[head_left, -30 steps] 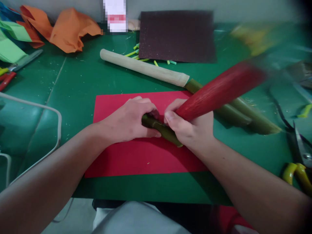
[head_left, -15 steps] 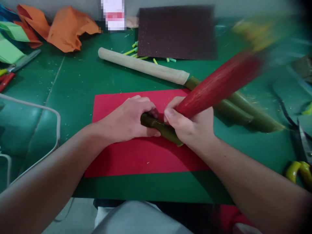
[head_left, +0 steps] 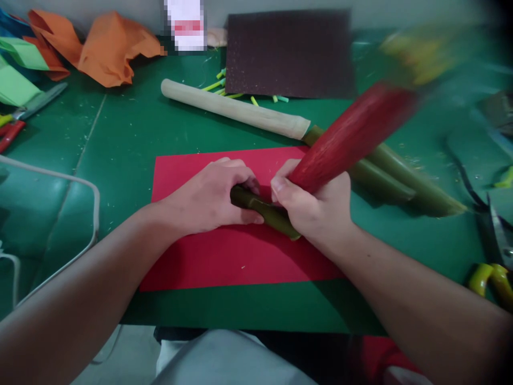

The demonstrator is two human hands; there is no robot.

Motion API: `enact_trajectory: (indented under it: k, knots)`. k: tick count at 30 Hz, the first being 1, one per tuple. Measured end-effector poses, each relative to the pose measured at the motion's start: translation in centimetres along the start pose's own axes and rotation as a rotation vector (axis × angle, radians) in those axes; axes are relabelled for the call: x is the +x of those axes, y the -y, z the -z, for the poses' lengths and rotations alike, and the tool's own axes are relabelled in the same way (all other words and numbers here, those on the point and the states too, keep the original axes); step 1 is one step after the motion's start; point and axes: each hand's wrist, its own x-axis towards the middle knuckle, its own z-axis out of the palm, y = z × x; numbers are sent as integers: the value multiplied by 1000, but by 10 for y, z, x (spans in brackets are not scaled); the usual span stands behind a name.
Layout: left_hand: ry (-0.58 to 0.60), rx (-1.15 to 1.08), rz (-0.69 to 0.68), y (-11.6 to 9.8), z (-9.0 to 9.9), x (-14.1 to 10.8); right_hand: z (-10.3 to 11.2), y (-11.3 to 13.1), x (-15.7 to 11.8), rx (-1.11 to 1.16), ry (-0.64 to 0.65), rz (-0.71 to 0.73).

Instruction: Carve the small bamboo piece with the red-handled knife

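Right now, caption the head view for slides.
Over a red sheet, left hand holds green stick, right hand red rod.

the tube (head_left: 276,216) is olive, the rod (head_left: 352,136) streaked red, the table (head_left: 130,125) speckled green.

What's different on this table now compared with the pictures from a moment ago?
The red stick slants a little steeper, its far end shifted slightly left. Nothing was taken hold of or let go: the left hand still holds the green piece over the red sheet, and the right hand still grips the red stick. The rest looks unchanged.
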Motion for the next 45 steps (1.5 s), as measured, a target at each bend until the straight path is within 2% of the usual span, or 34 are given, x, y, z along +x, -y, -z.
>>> enact_trajectory:
  k: [3,6,8,10,13,19,23,27,30,35,38,41,45]
  knots:
    - [-2,15,-17,-1,1,0,-2,3,0,20,-39,18]
    - [-25,50,-59,-2,0,0,-2,9,1,56,-194,-34]
    - [-84,87,-73,-4,-2,-1,-1,14,1,70,-320,-38]
    - [-155,139,-60,-6,-6,-2,1,17,0,50,-366,-7]
    - [-231,225,-10,-10,-13,-2,0,17,-2,15,-331,-14]
    - [-246,318,60,-16,-24,0,-5,12,1,7,-299,-21]
    - [-239,309,43,-17,-23,-2,-6,11,2,-21,-319,-30]
    - [-245,280,41,-15,-21,-3,-4,10,0,-7,-299,27]
    - [-268,255,55,-13,-20,-3,0,9,-1,16,-278,-2]
    - [-267,271,60,-12,-19,-2,11,17,-1,-168,-218,-18]
    - [-258,271,71,-13,-19,-2,16,23,-3,-219,-174,-83]
    - [-246,270,73,-14,-19,-3,13,25,-3,-69,-229,-146]
    - [-253,312,98,-16,-21,-4,7,25,-1,18,-330,-141]
